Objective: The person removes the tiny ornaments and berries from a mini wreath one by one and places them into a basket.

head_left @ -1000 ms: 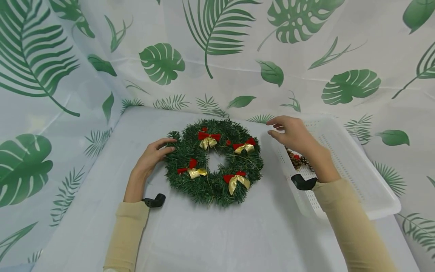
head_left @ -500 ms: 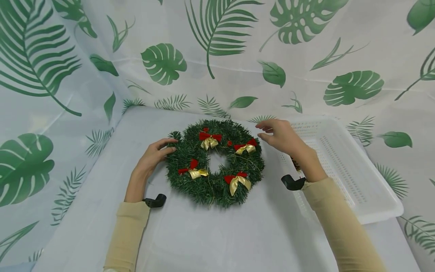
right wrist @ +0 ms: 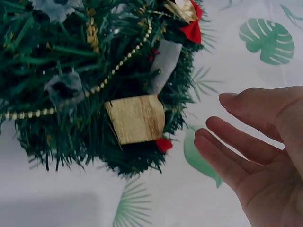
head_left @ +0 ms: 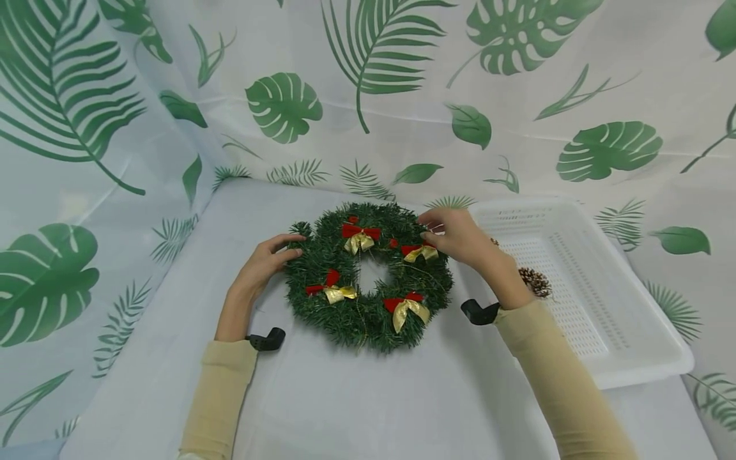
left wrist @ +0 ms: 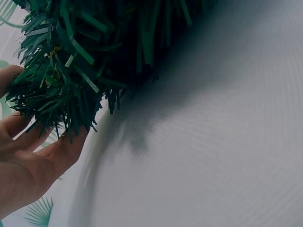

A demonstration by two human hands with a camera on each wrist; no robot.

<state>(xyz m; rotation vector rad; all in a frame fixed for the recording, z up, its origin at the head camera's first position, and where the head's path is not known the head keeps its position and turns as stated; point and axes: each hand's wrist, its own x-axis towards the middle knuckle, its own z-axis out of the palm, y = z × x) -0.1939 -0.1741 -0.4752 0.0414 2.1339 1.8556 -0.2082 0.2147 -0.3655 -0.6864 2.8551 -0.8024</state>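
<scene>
A round green tinsel wreath (head_left: 322, 313) with red-and-gold bows lies on the white-covered table. The left hand (head_left: 259, 268) holds its left edge; in the left wrist view, thumb and fingers (left wrist: 66, 146) sit around a tuft of the greenery. At the wreath's upper right is the right hand (head_left: 460, 236), close by the upper-right bow (head_left: 422, 252). Thumb and fingers of that hand are apart in the right wrist view, nothing between them. That view also shows a gold bow (right wrist: 137, 120) and a gold bead string (right wrist: 106, 80) on the wreath.
To the right stands a white perforated plastic basket (head_left: 644, 326), partly behind the right forearm. A pine cone (head_left: 535, 282) lies in it. Leaf-printed cloth (head_left: 414, 115) hangs behind and to the left of the table.
The right hand has moved left from over the basket to the wreath's upper-right edge, bringing the pine cone in the basket into fuller view. The left hand keeps its place on the wreath.
</scene>
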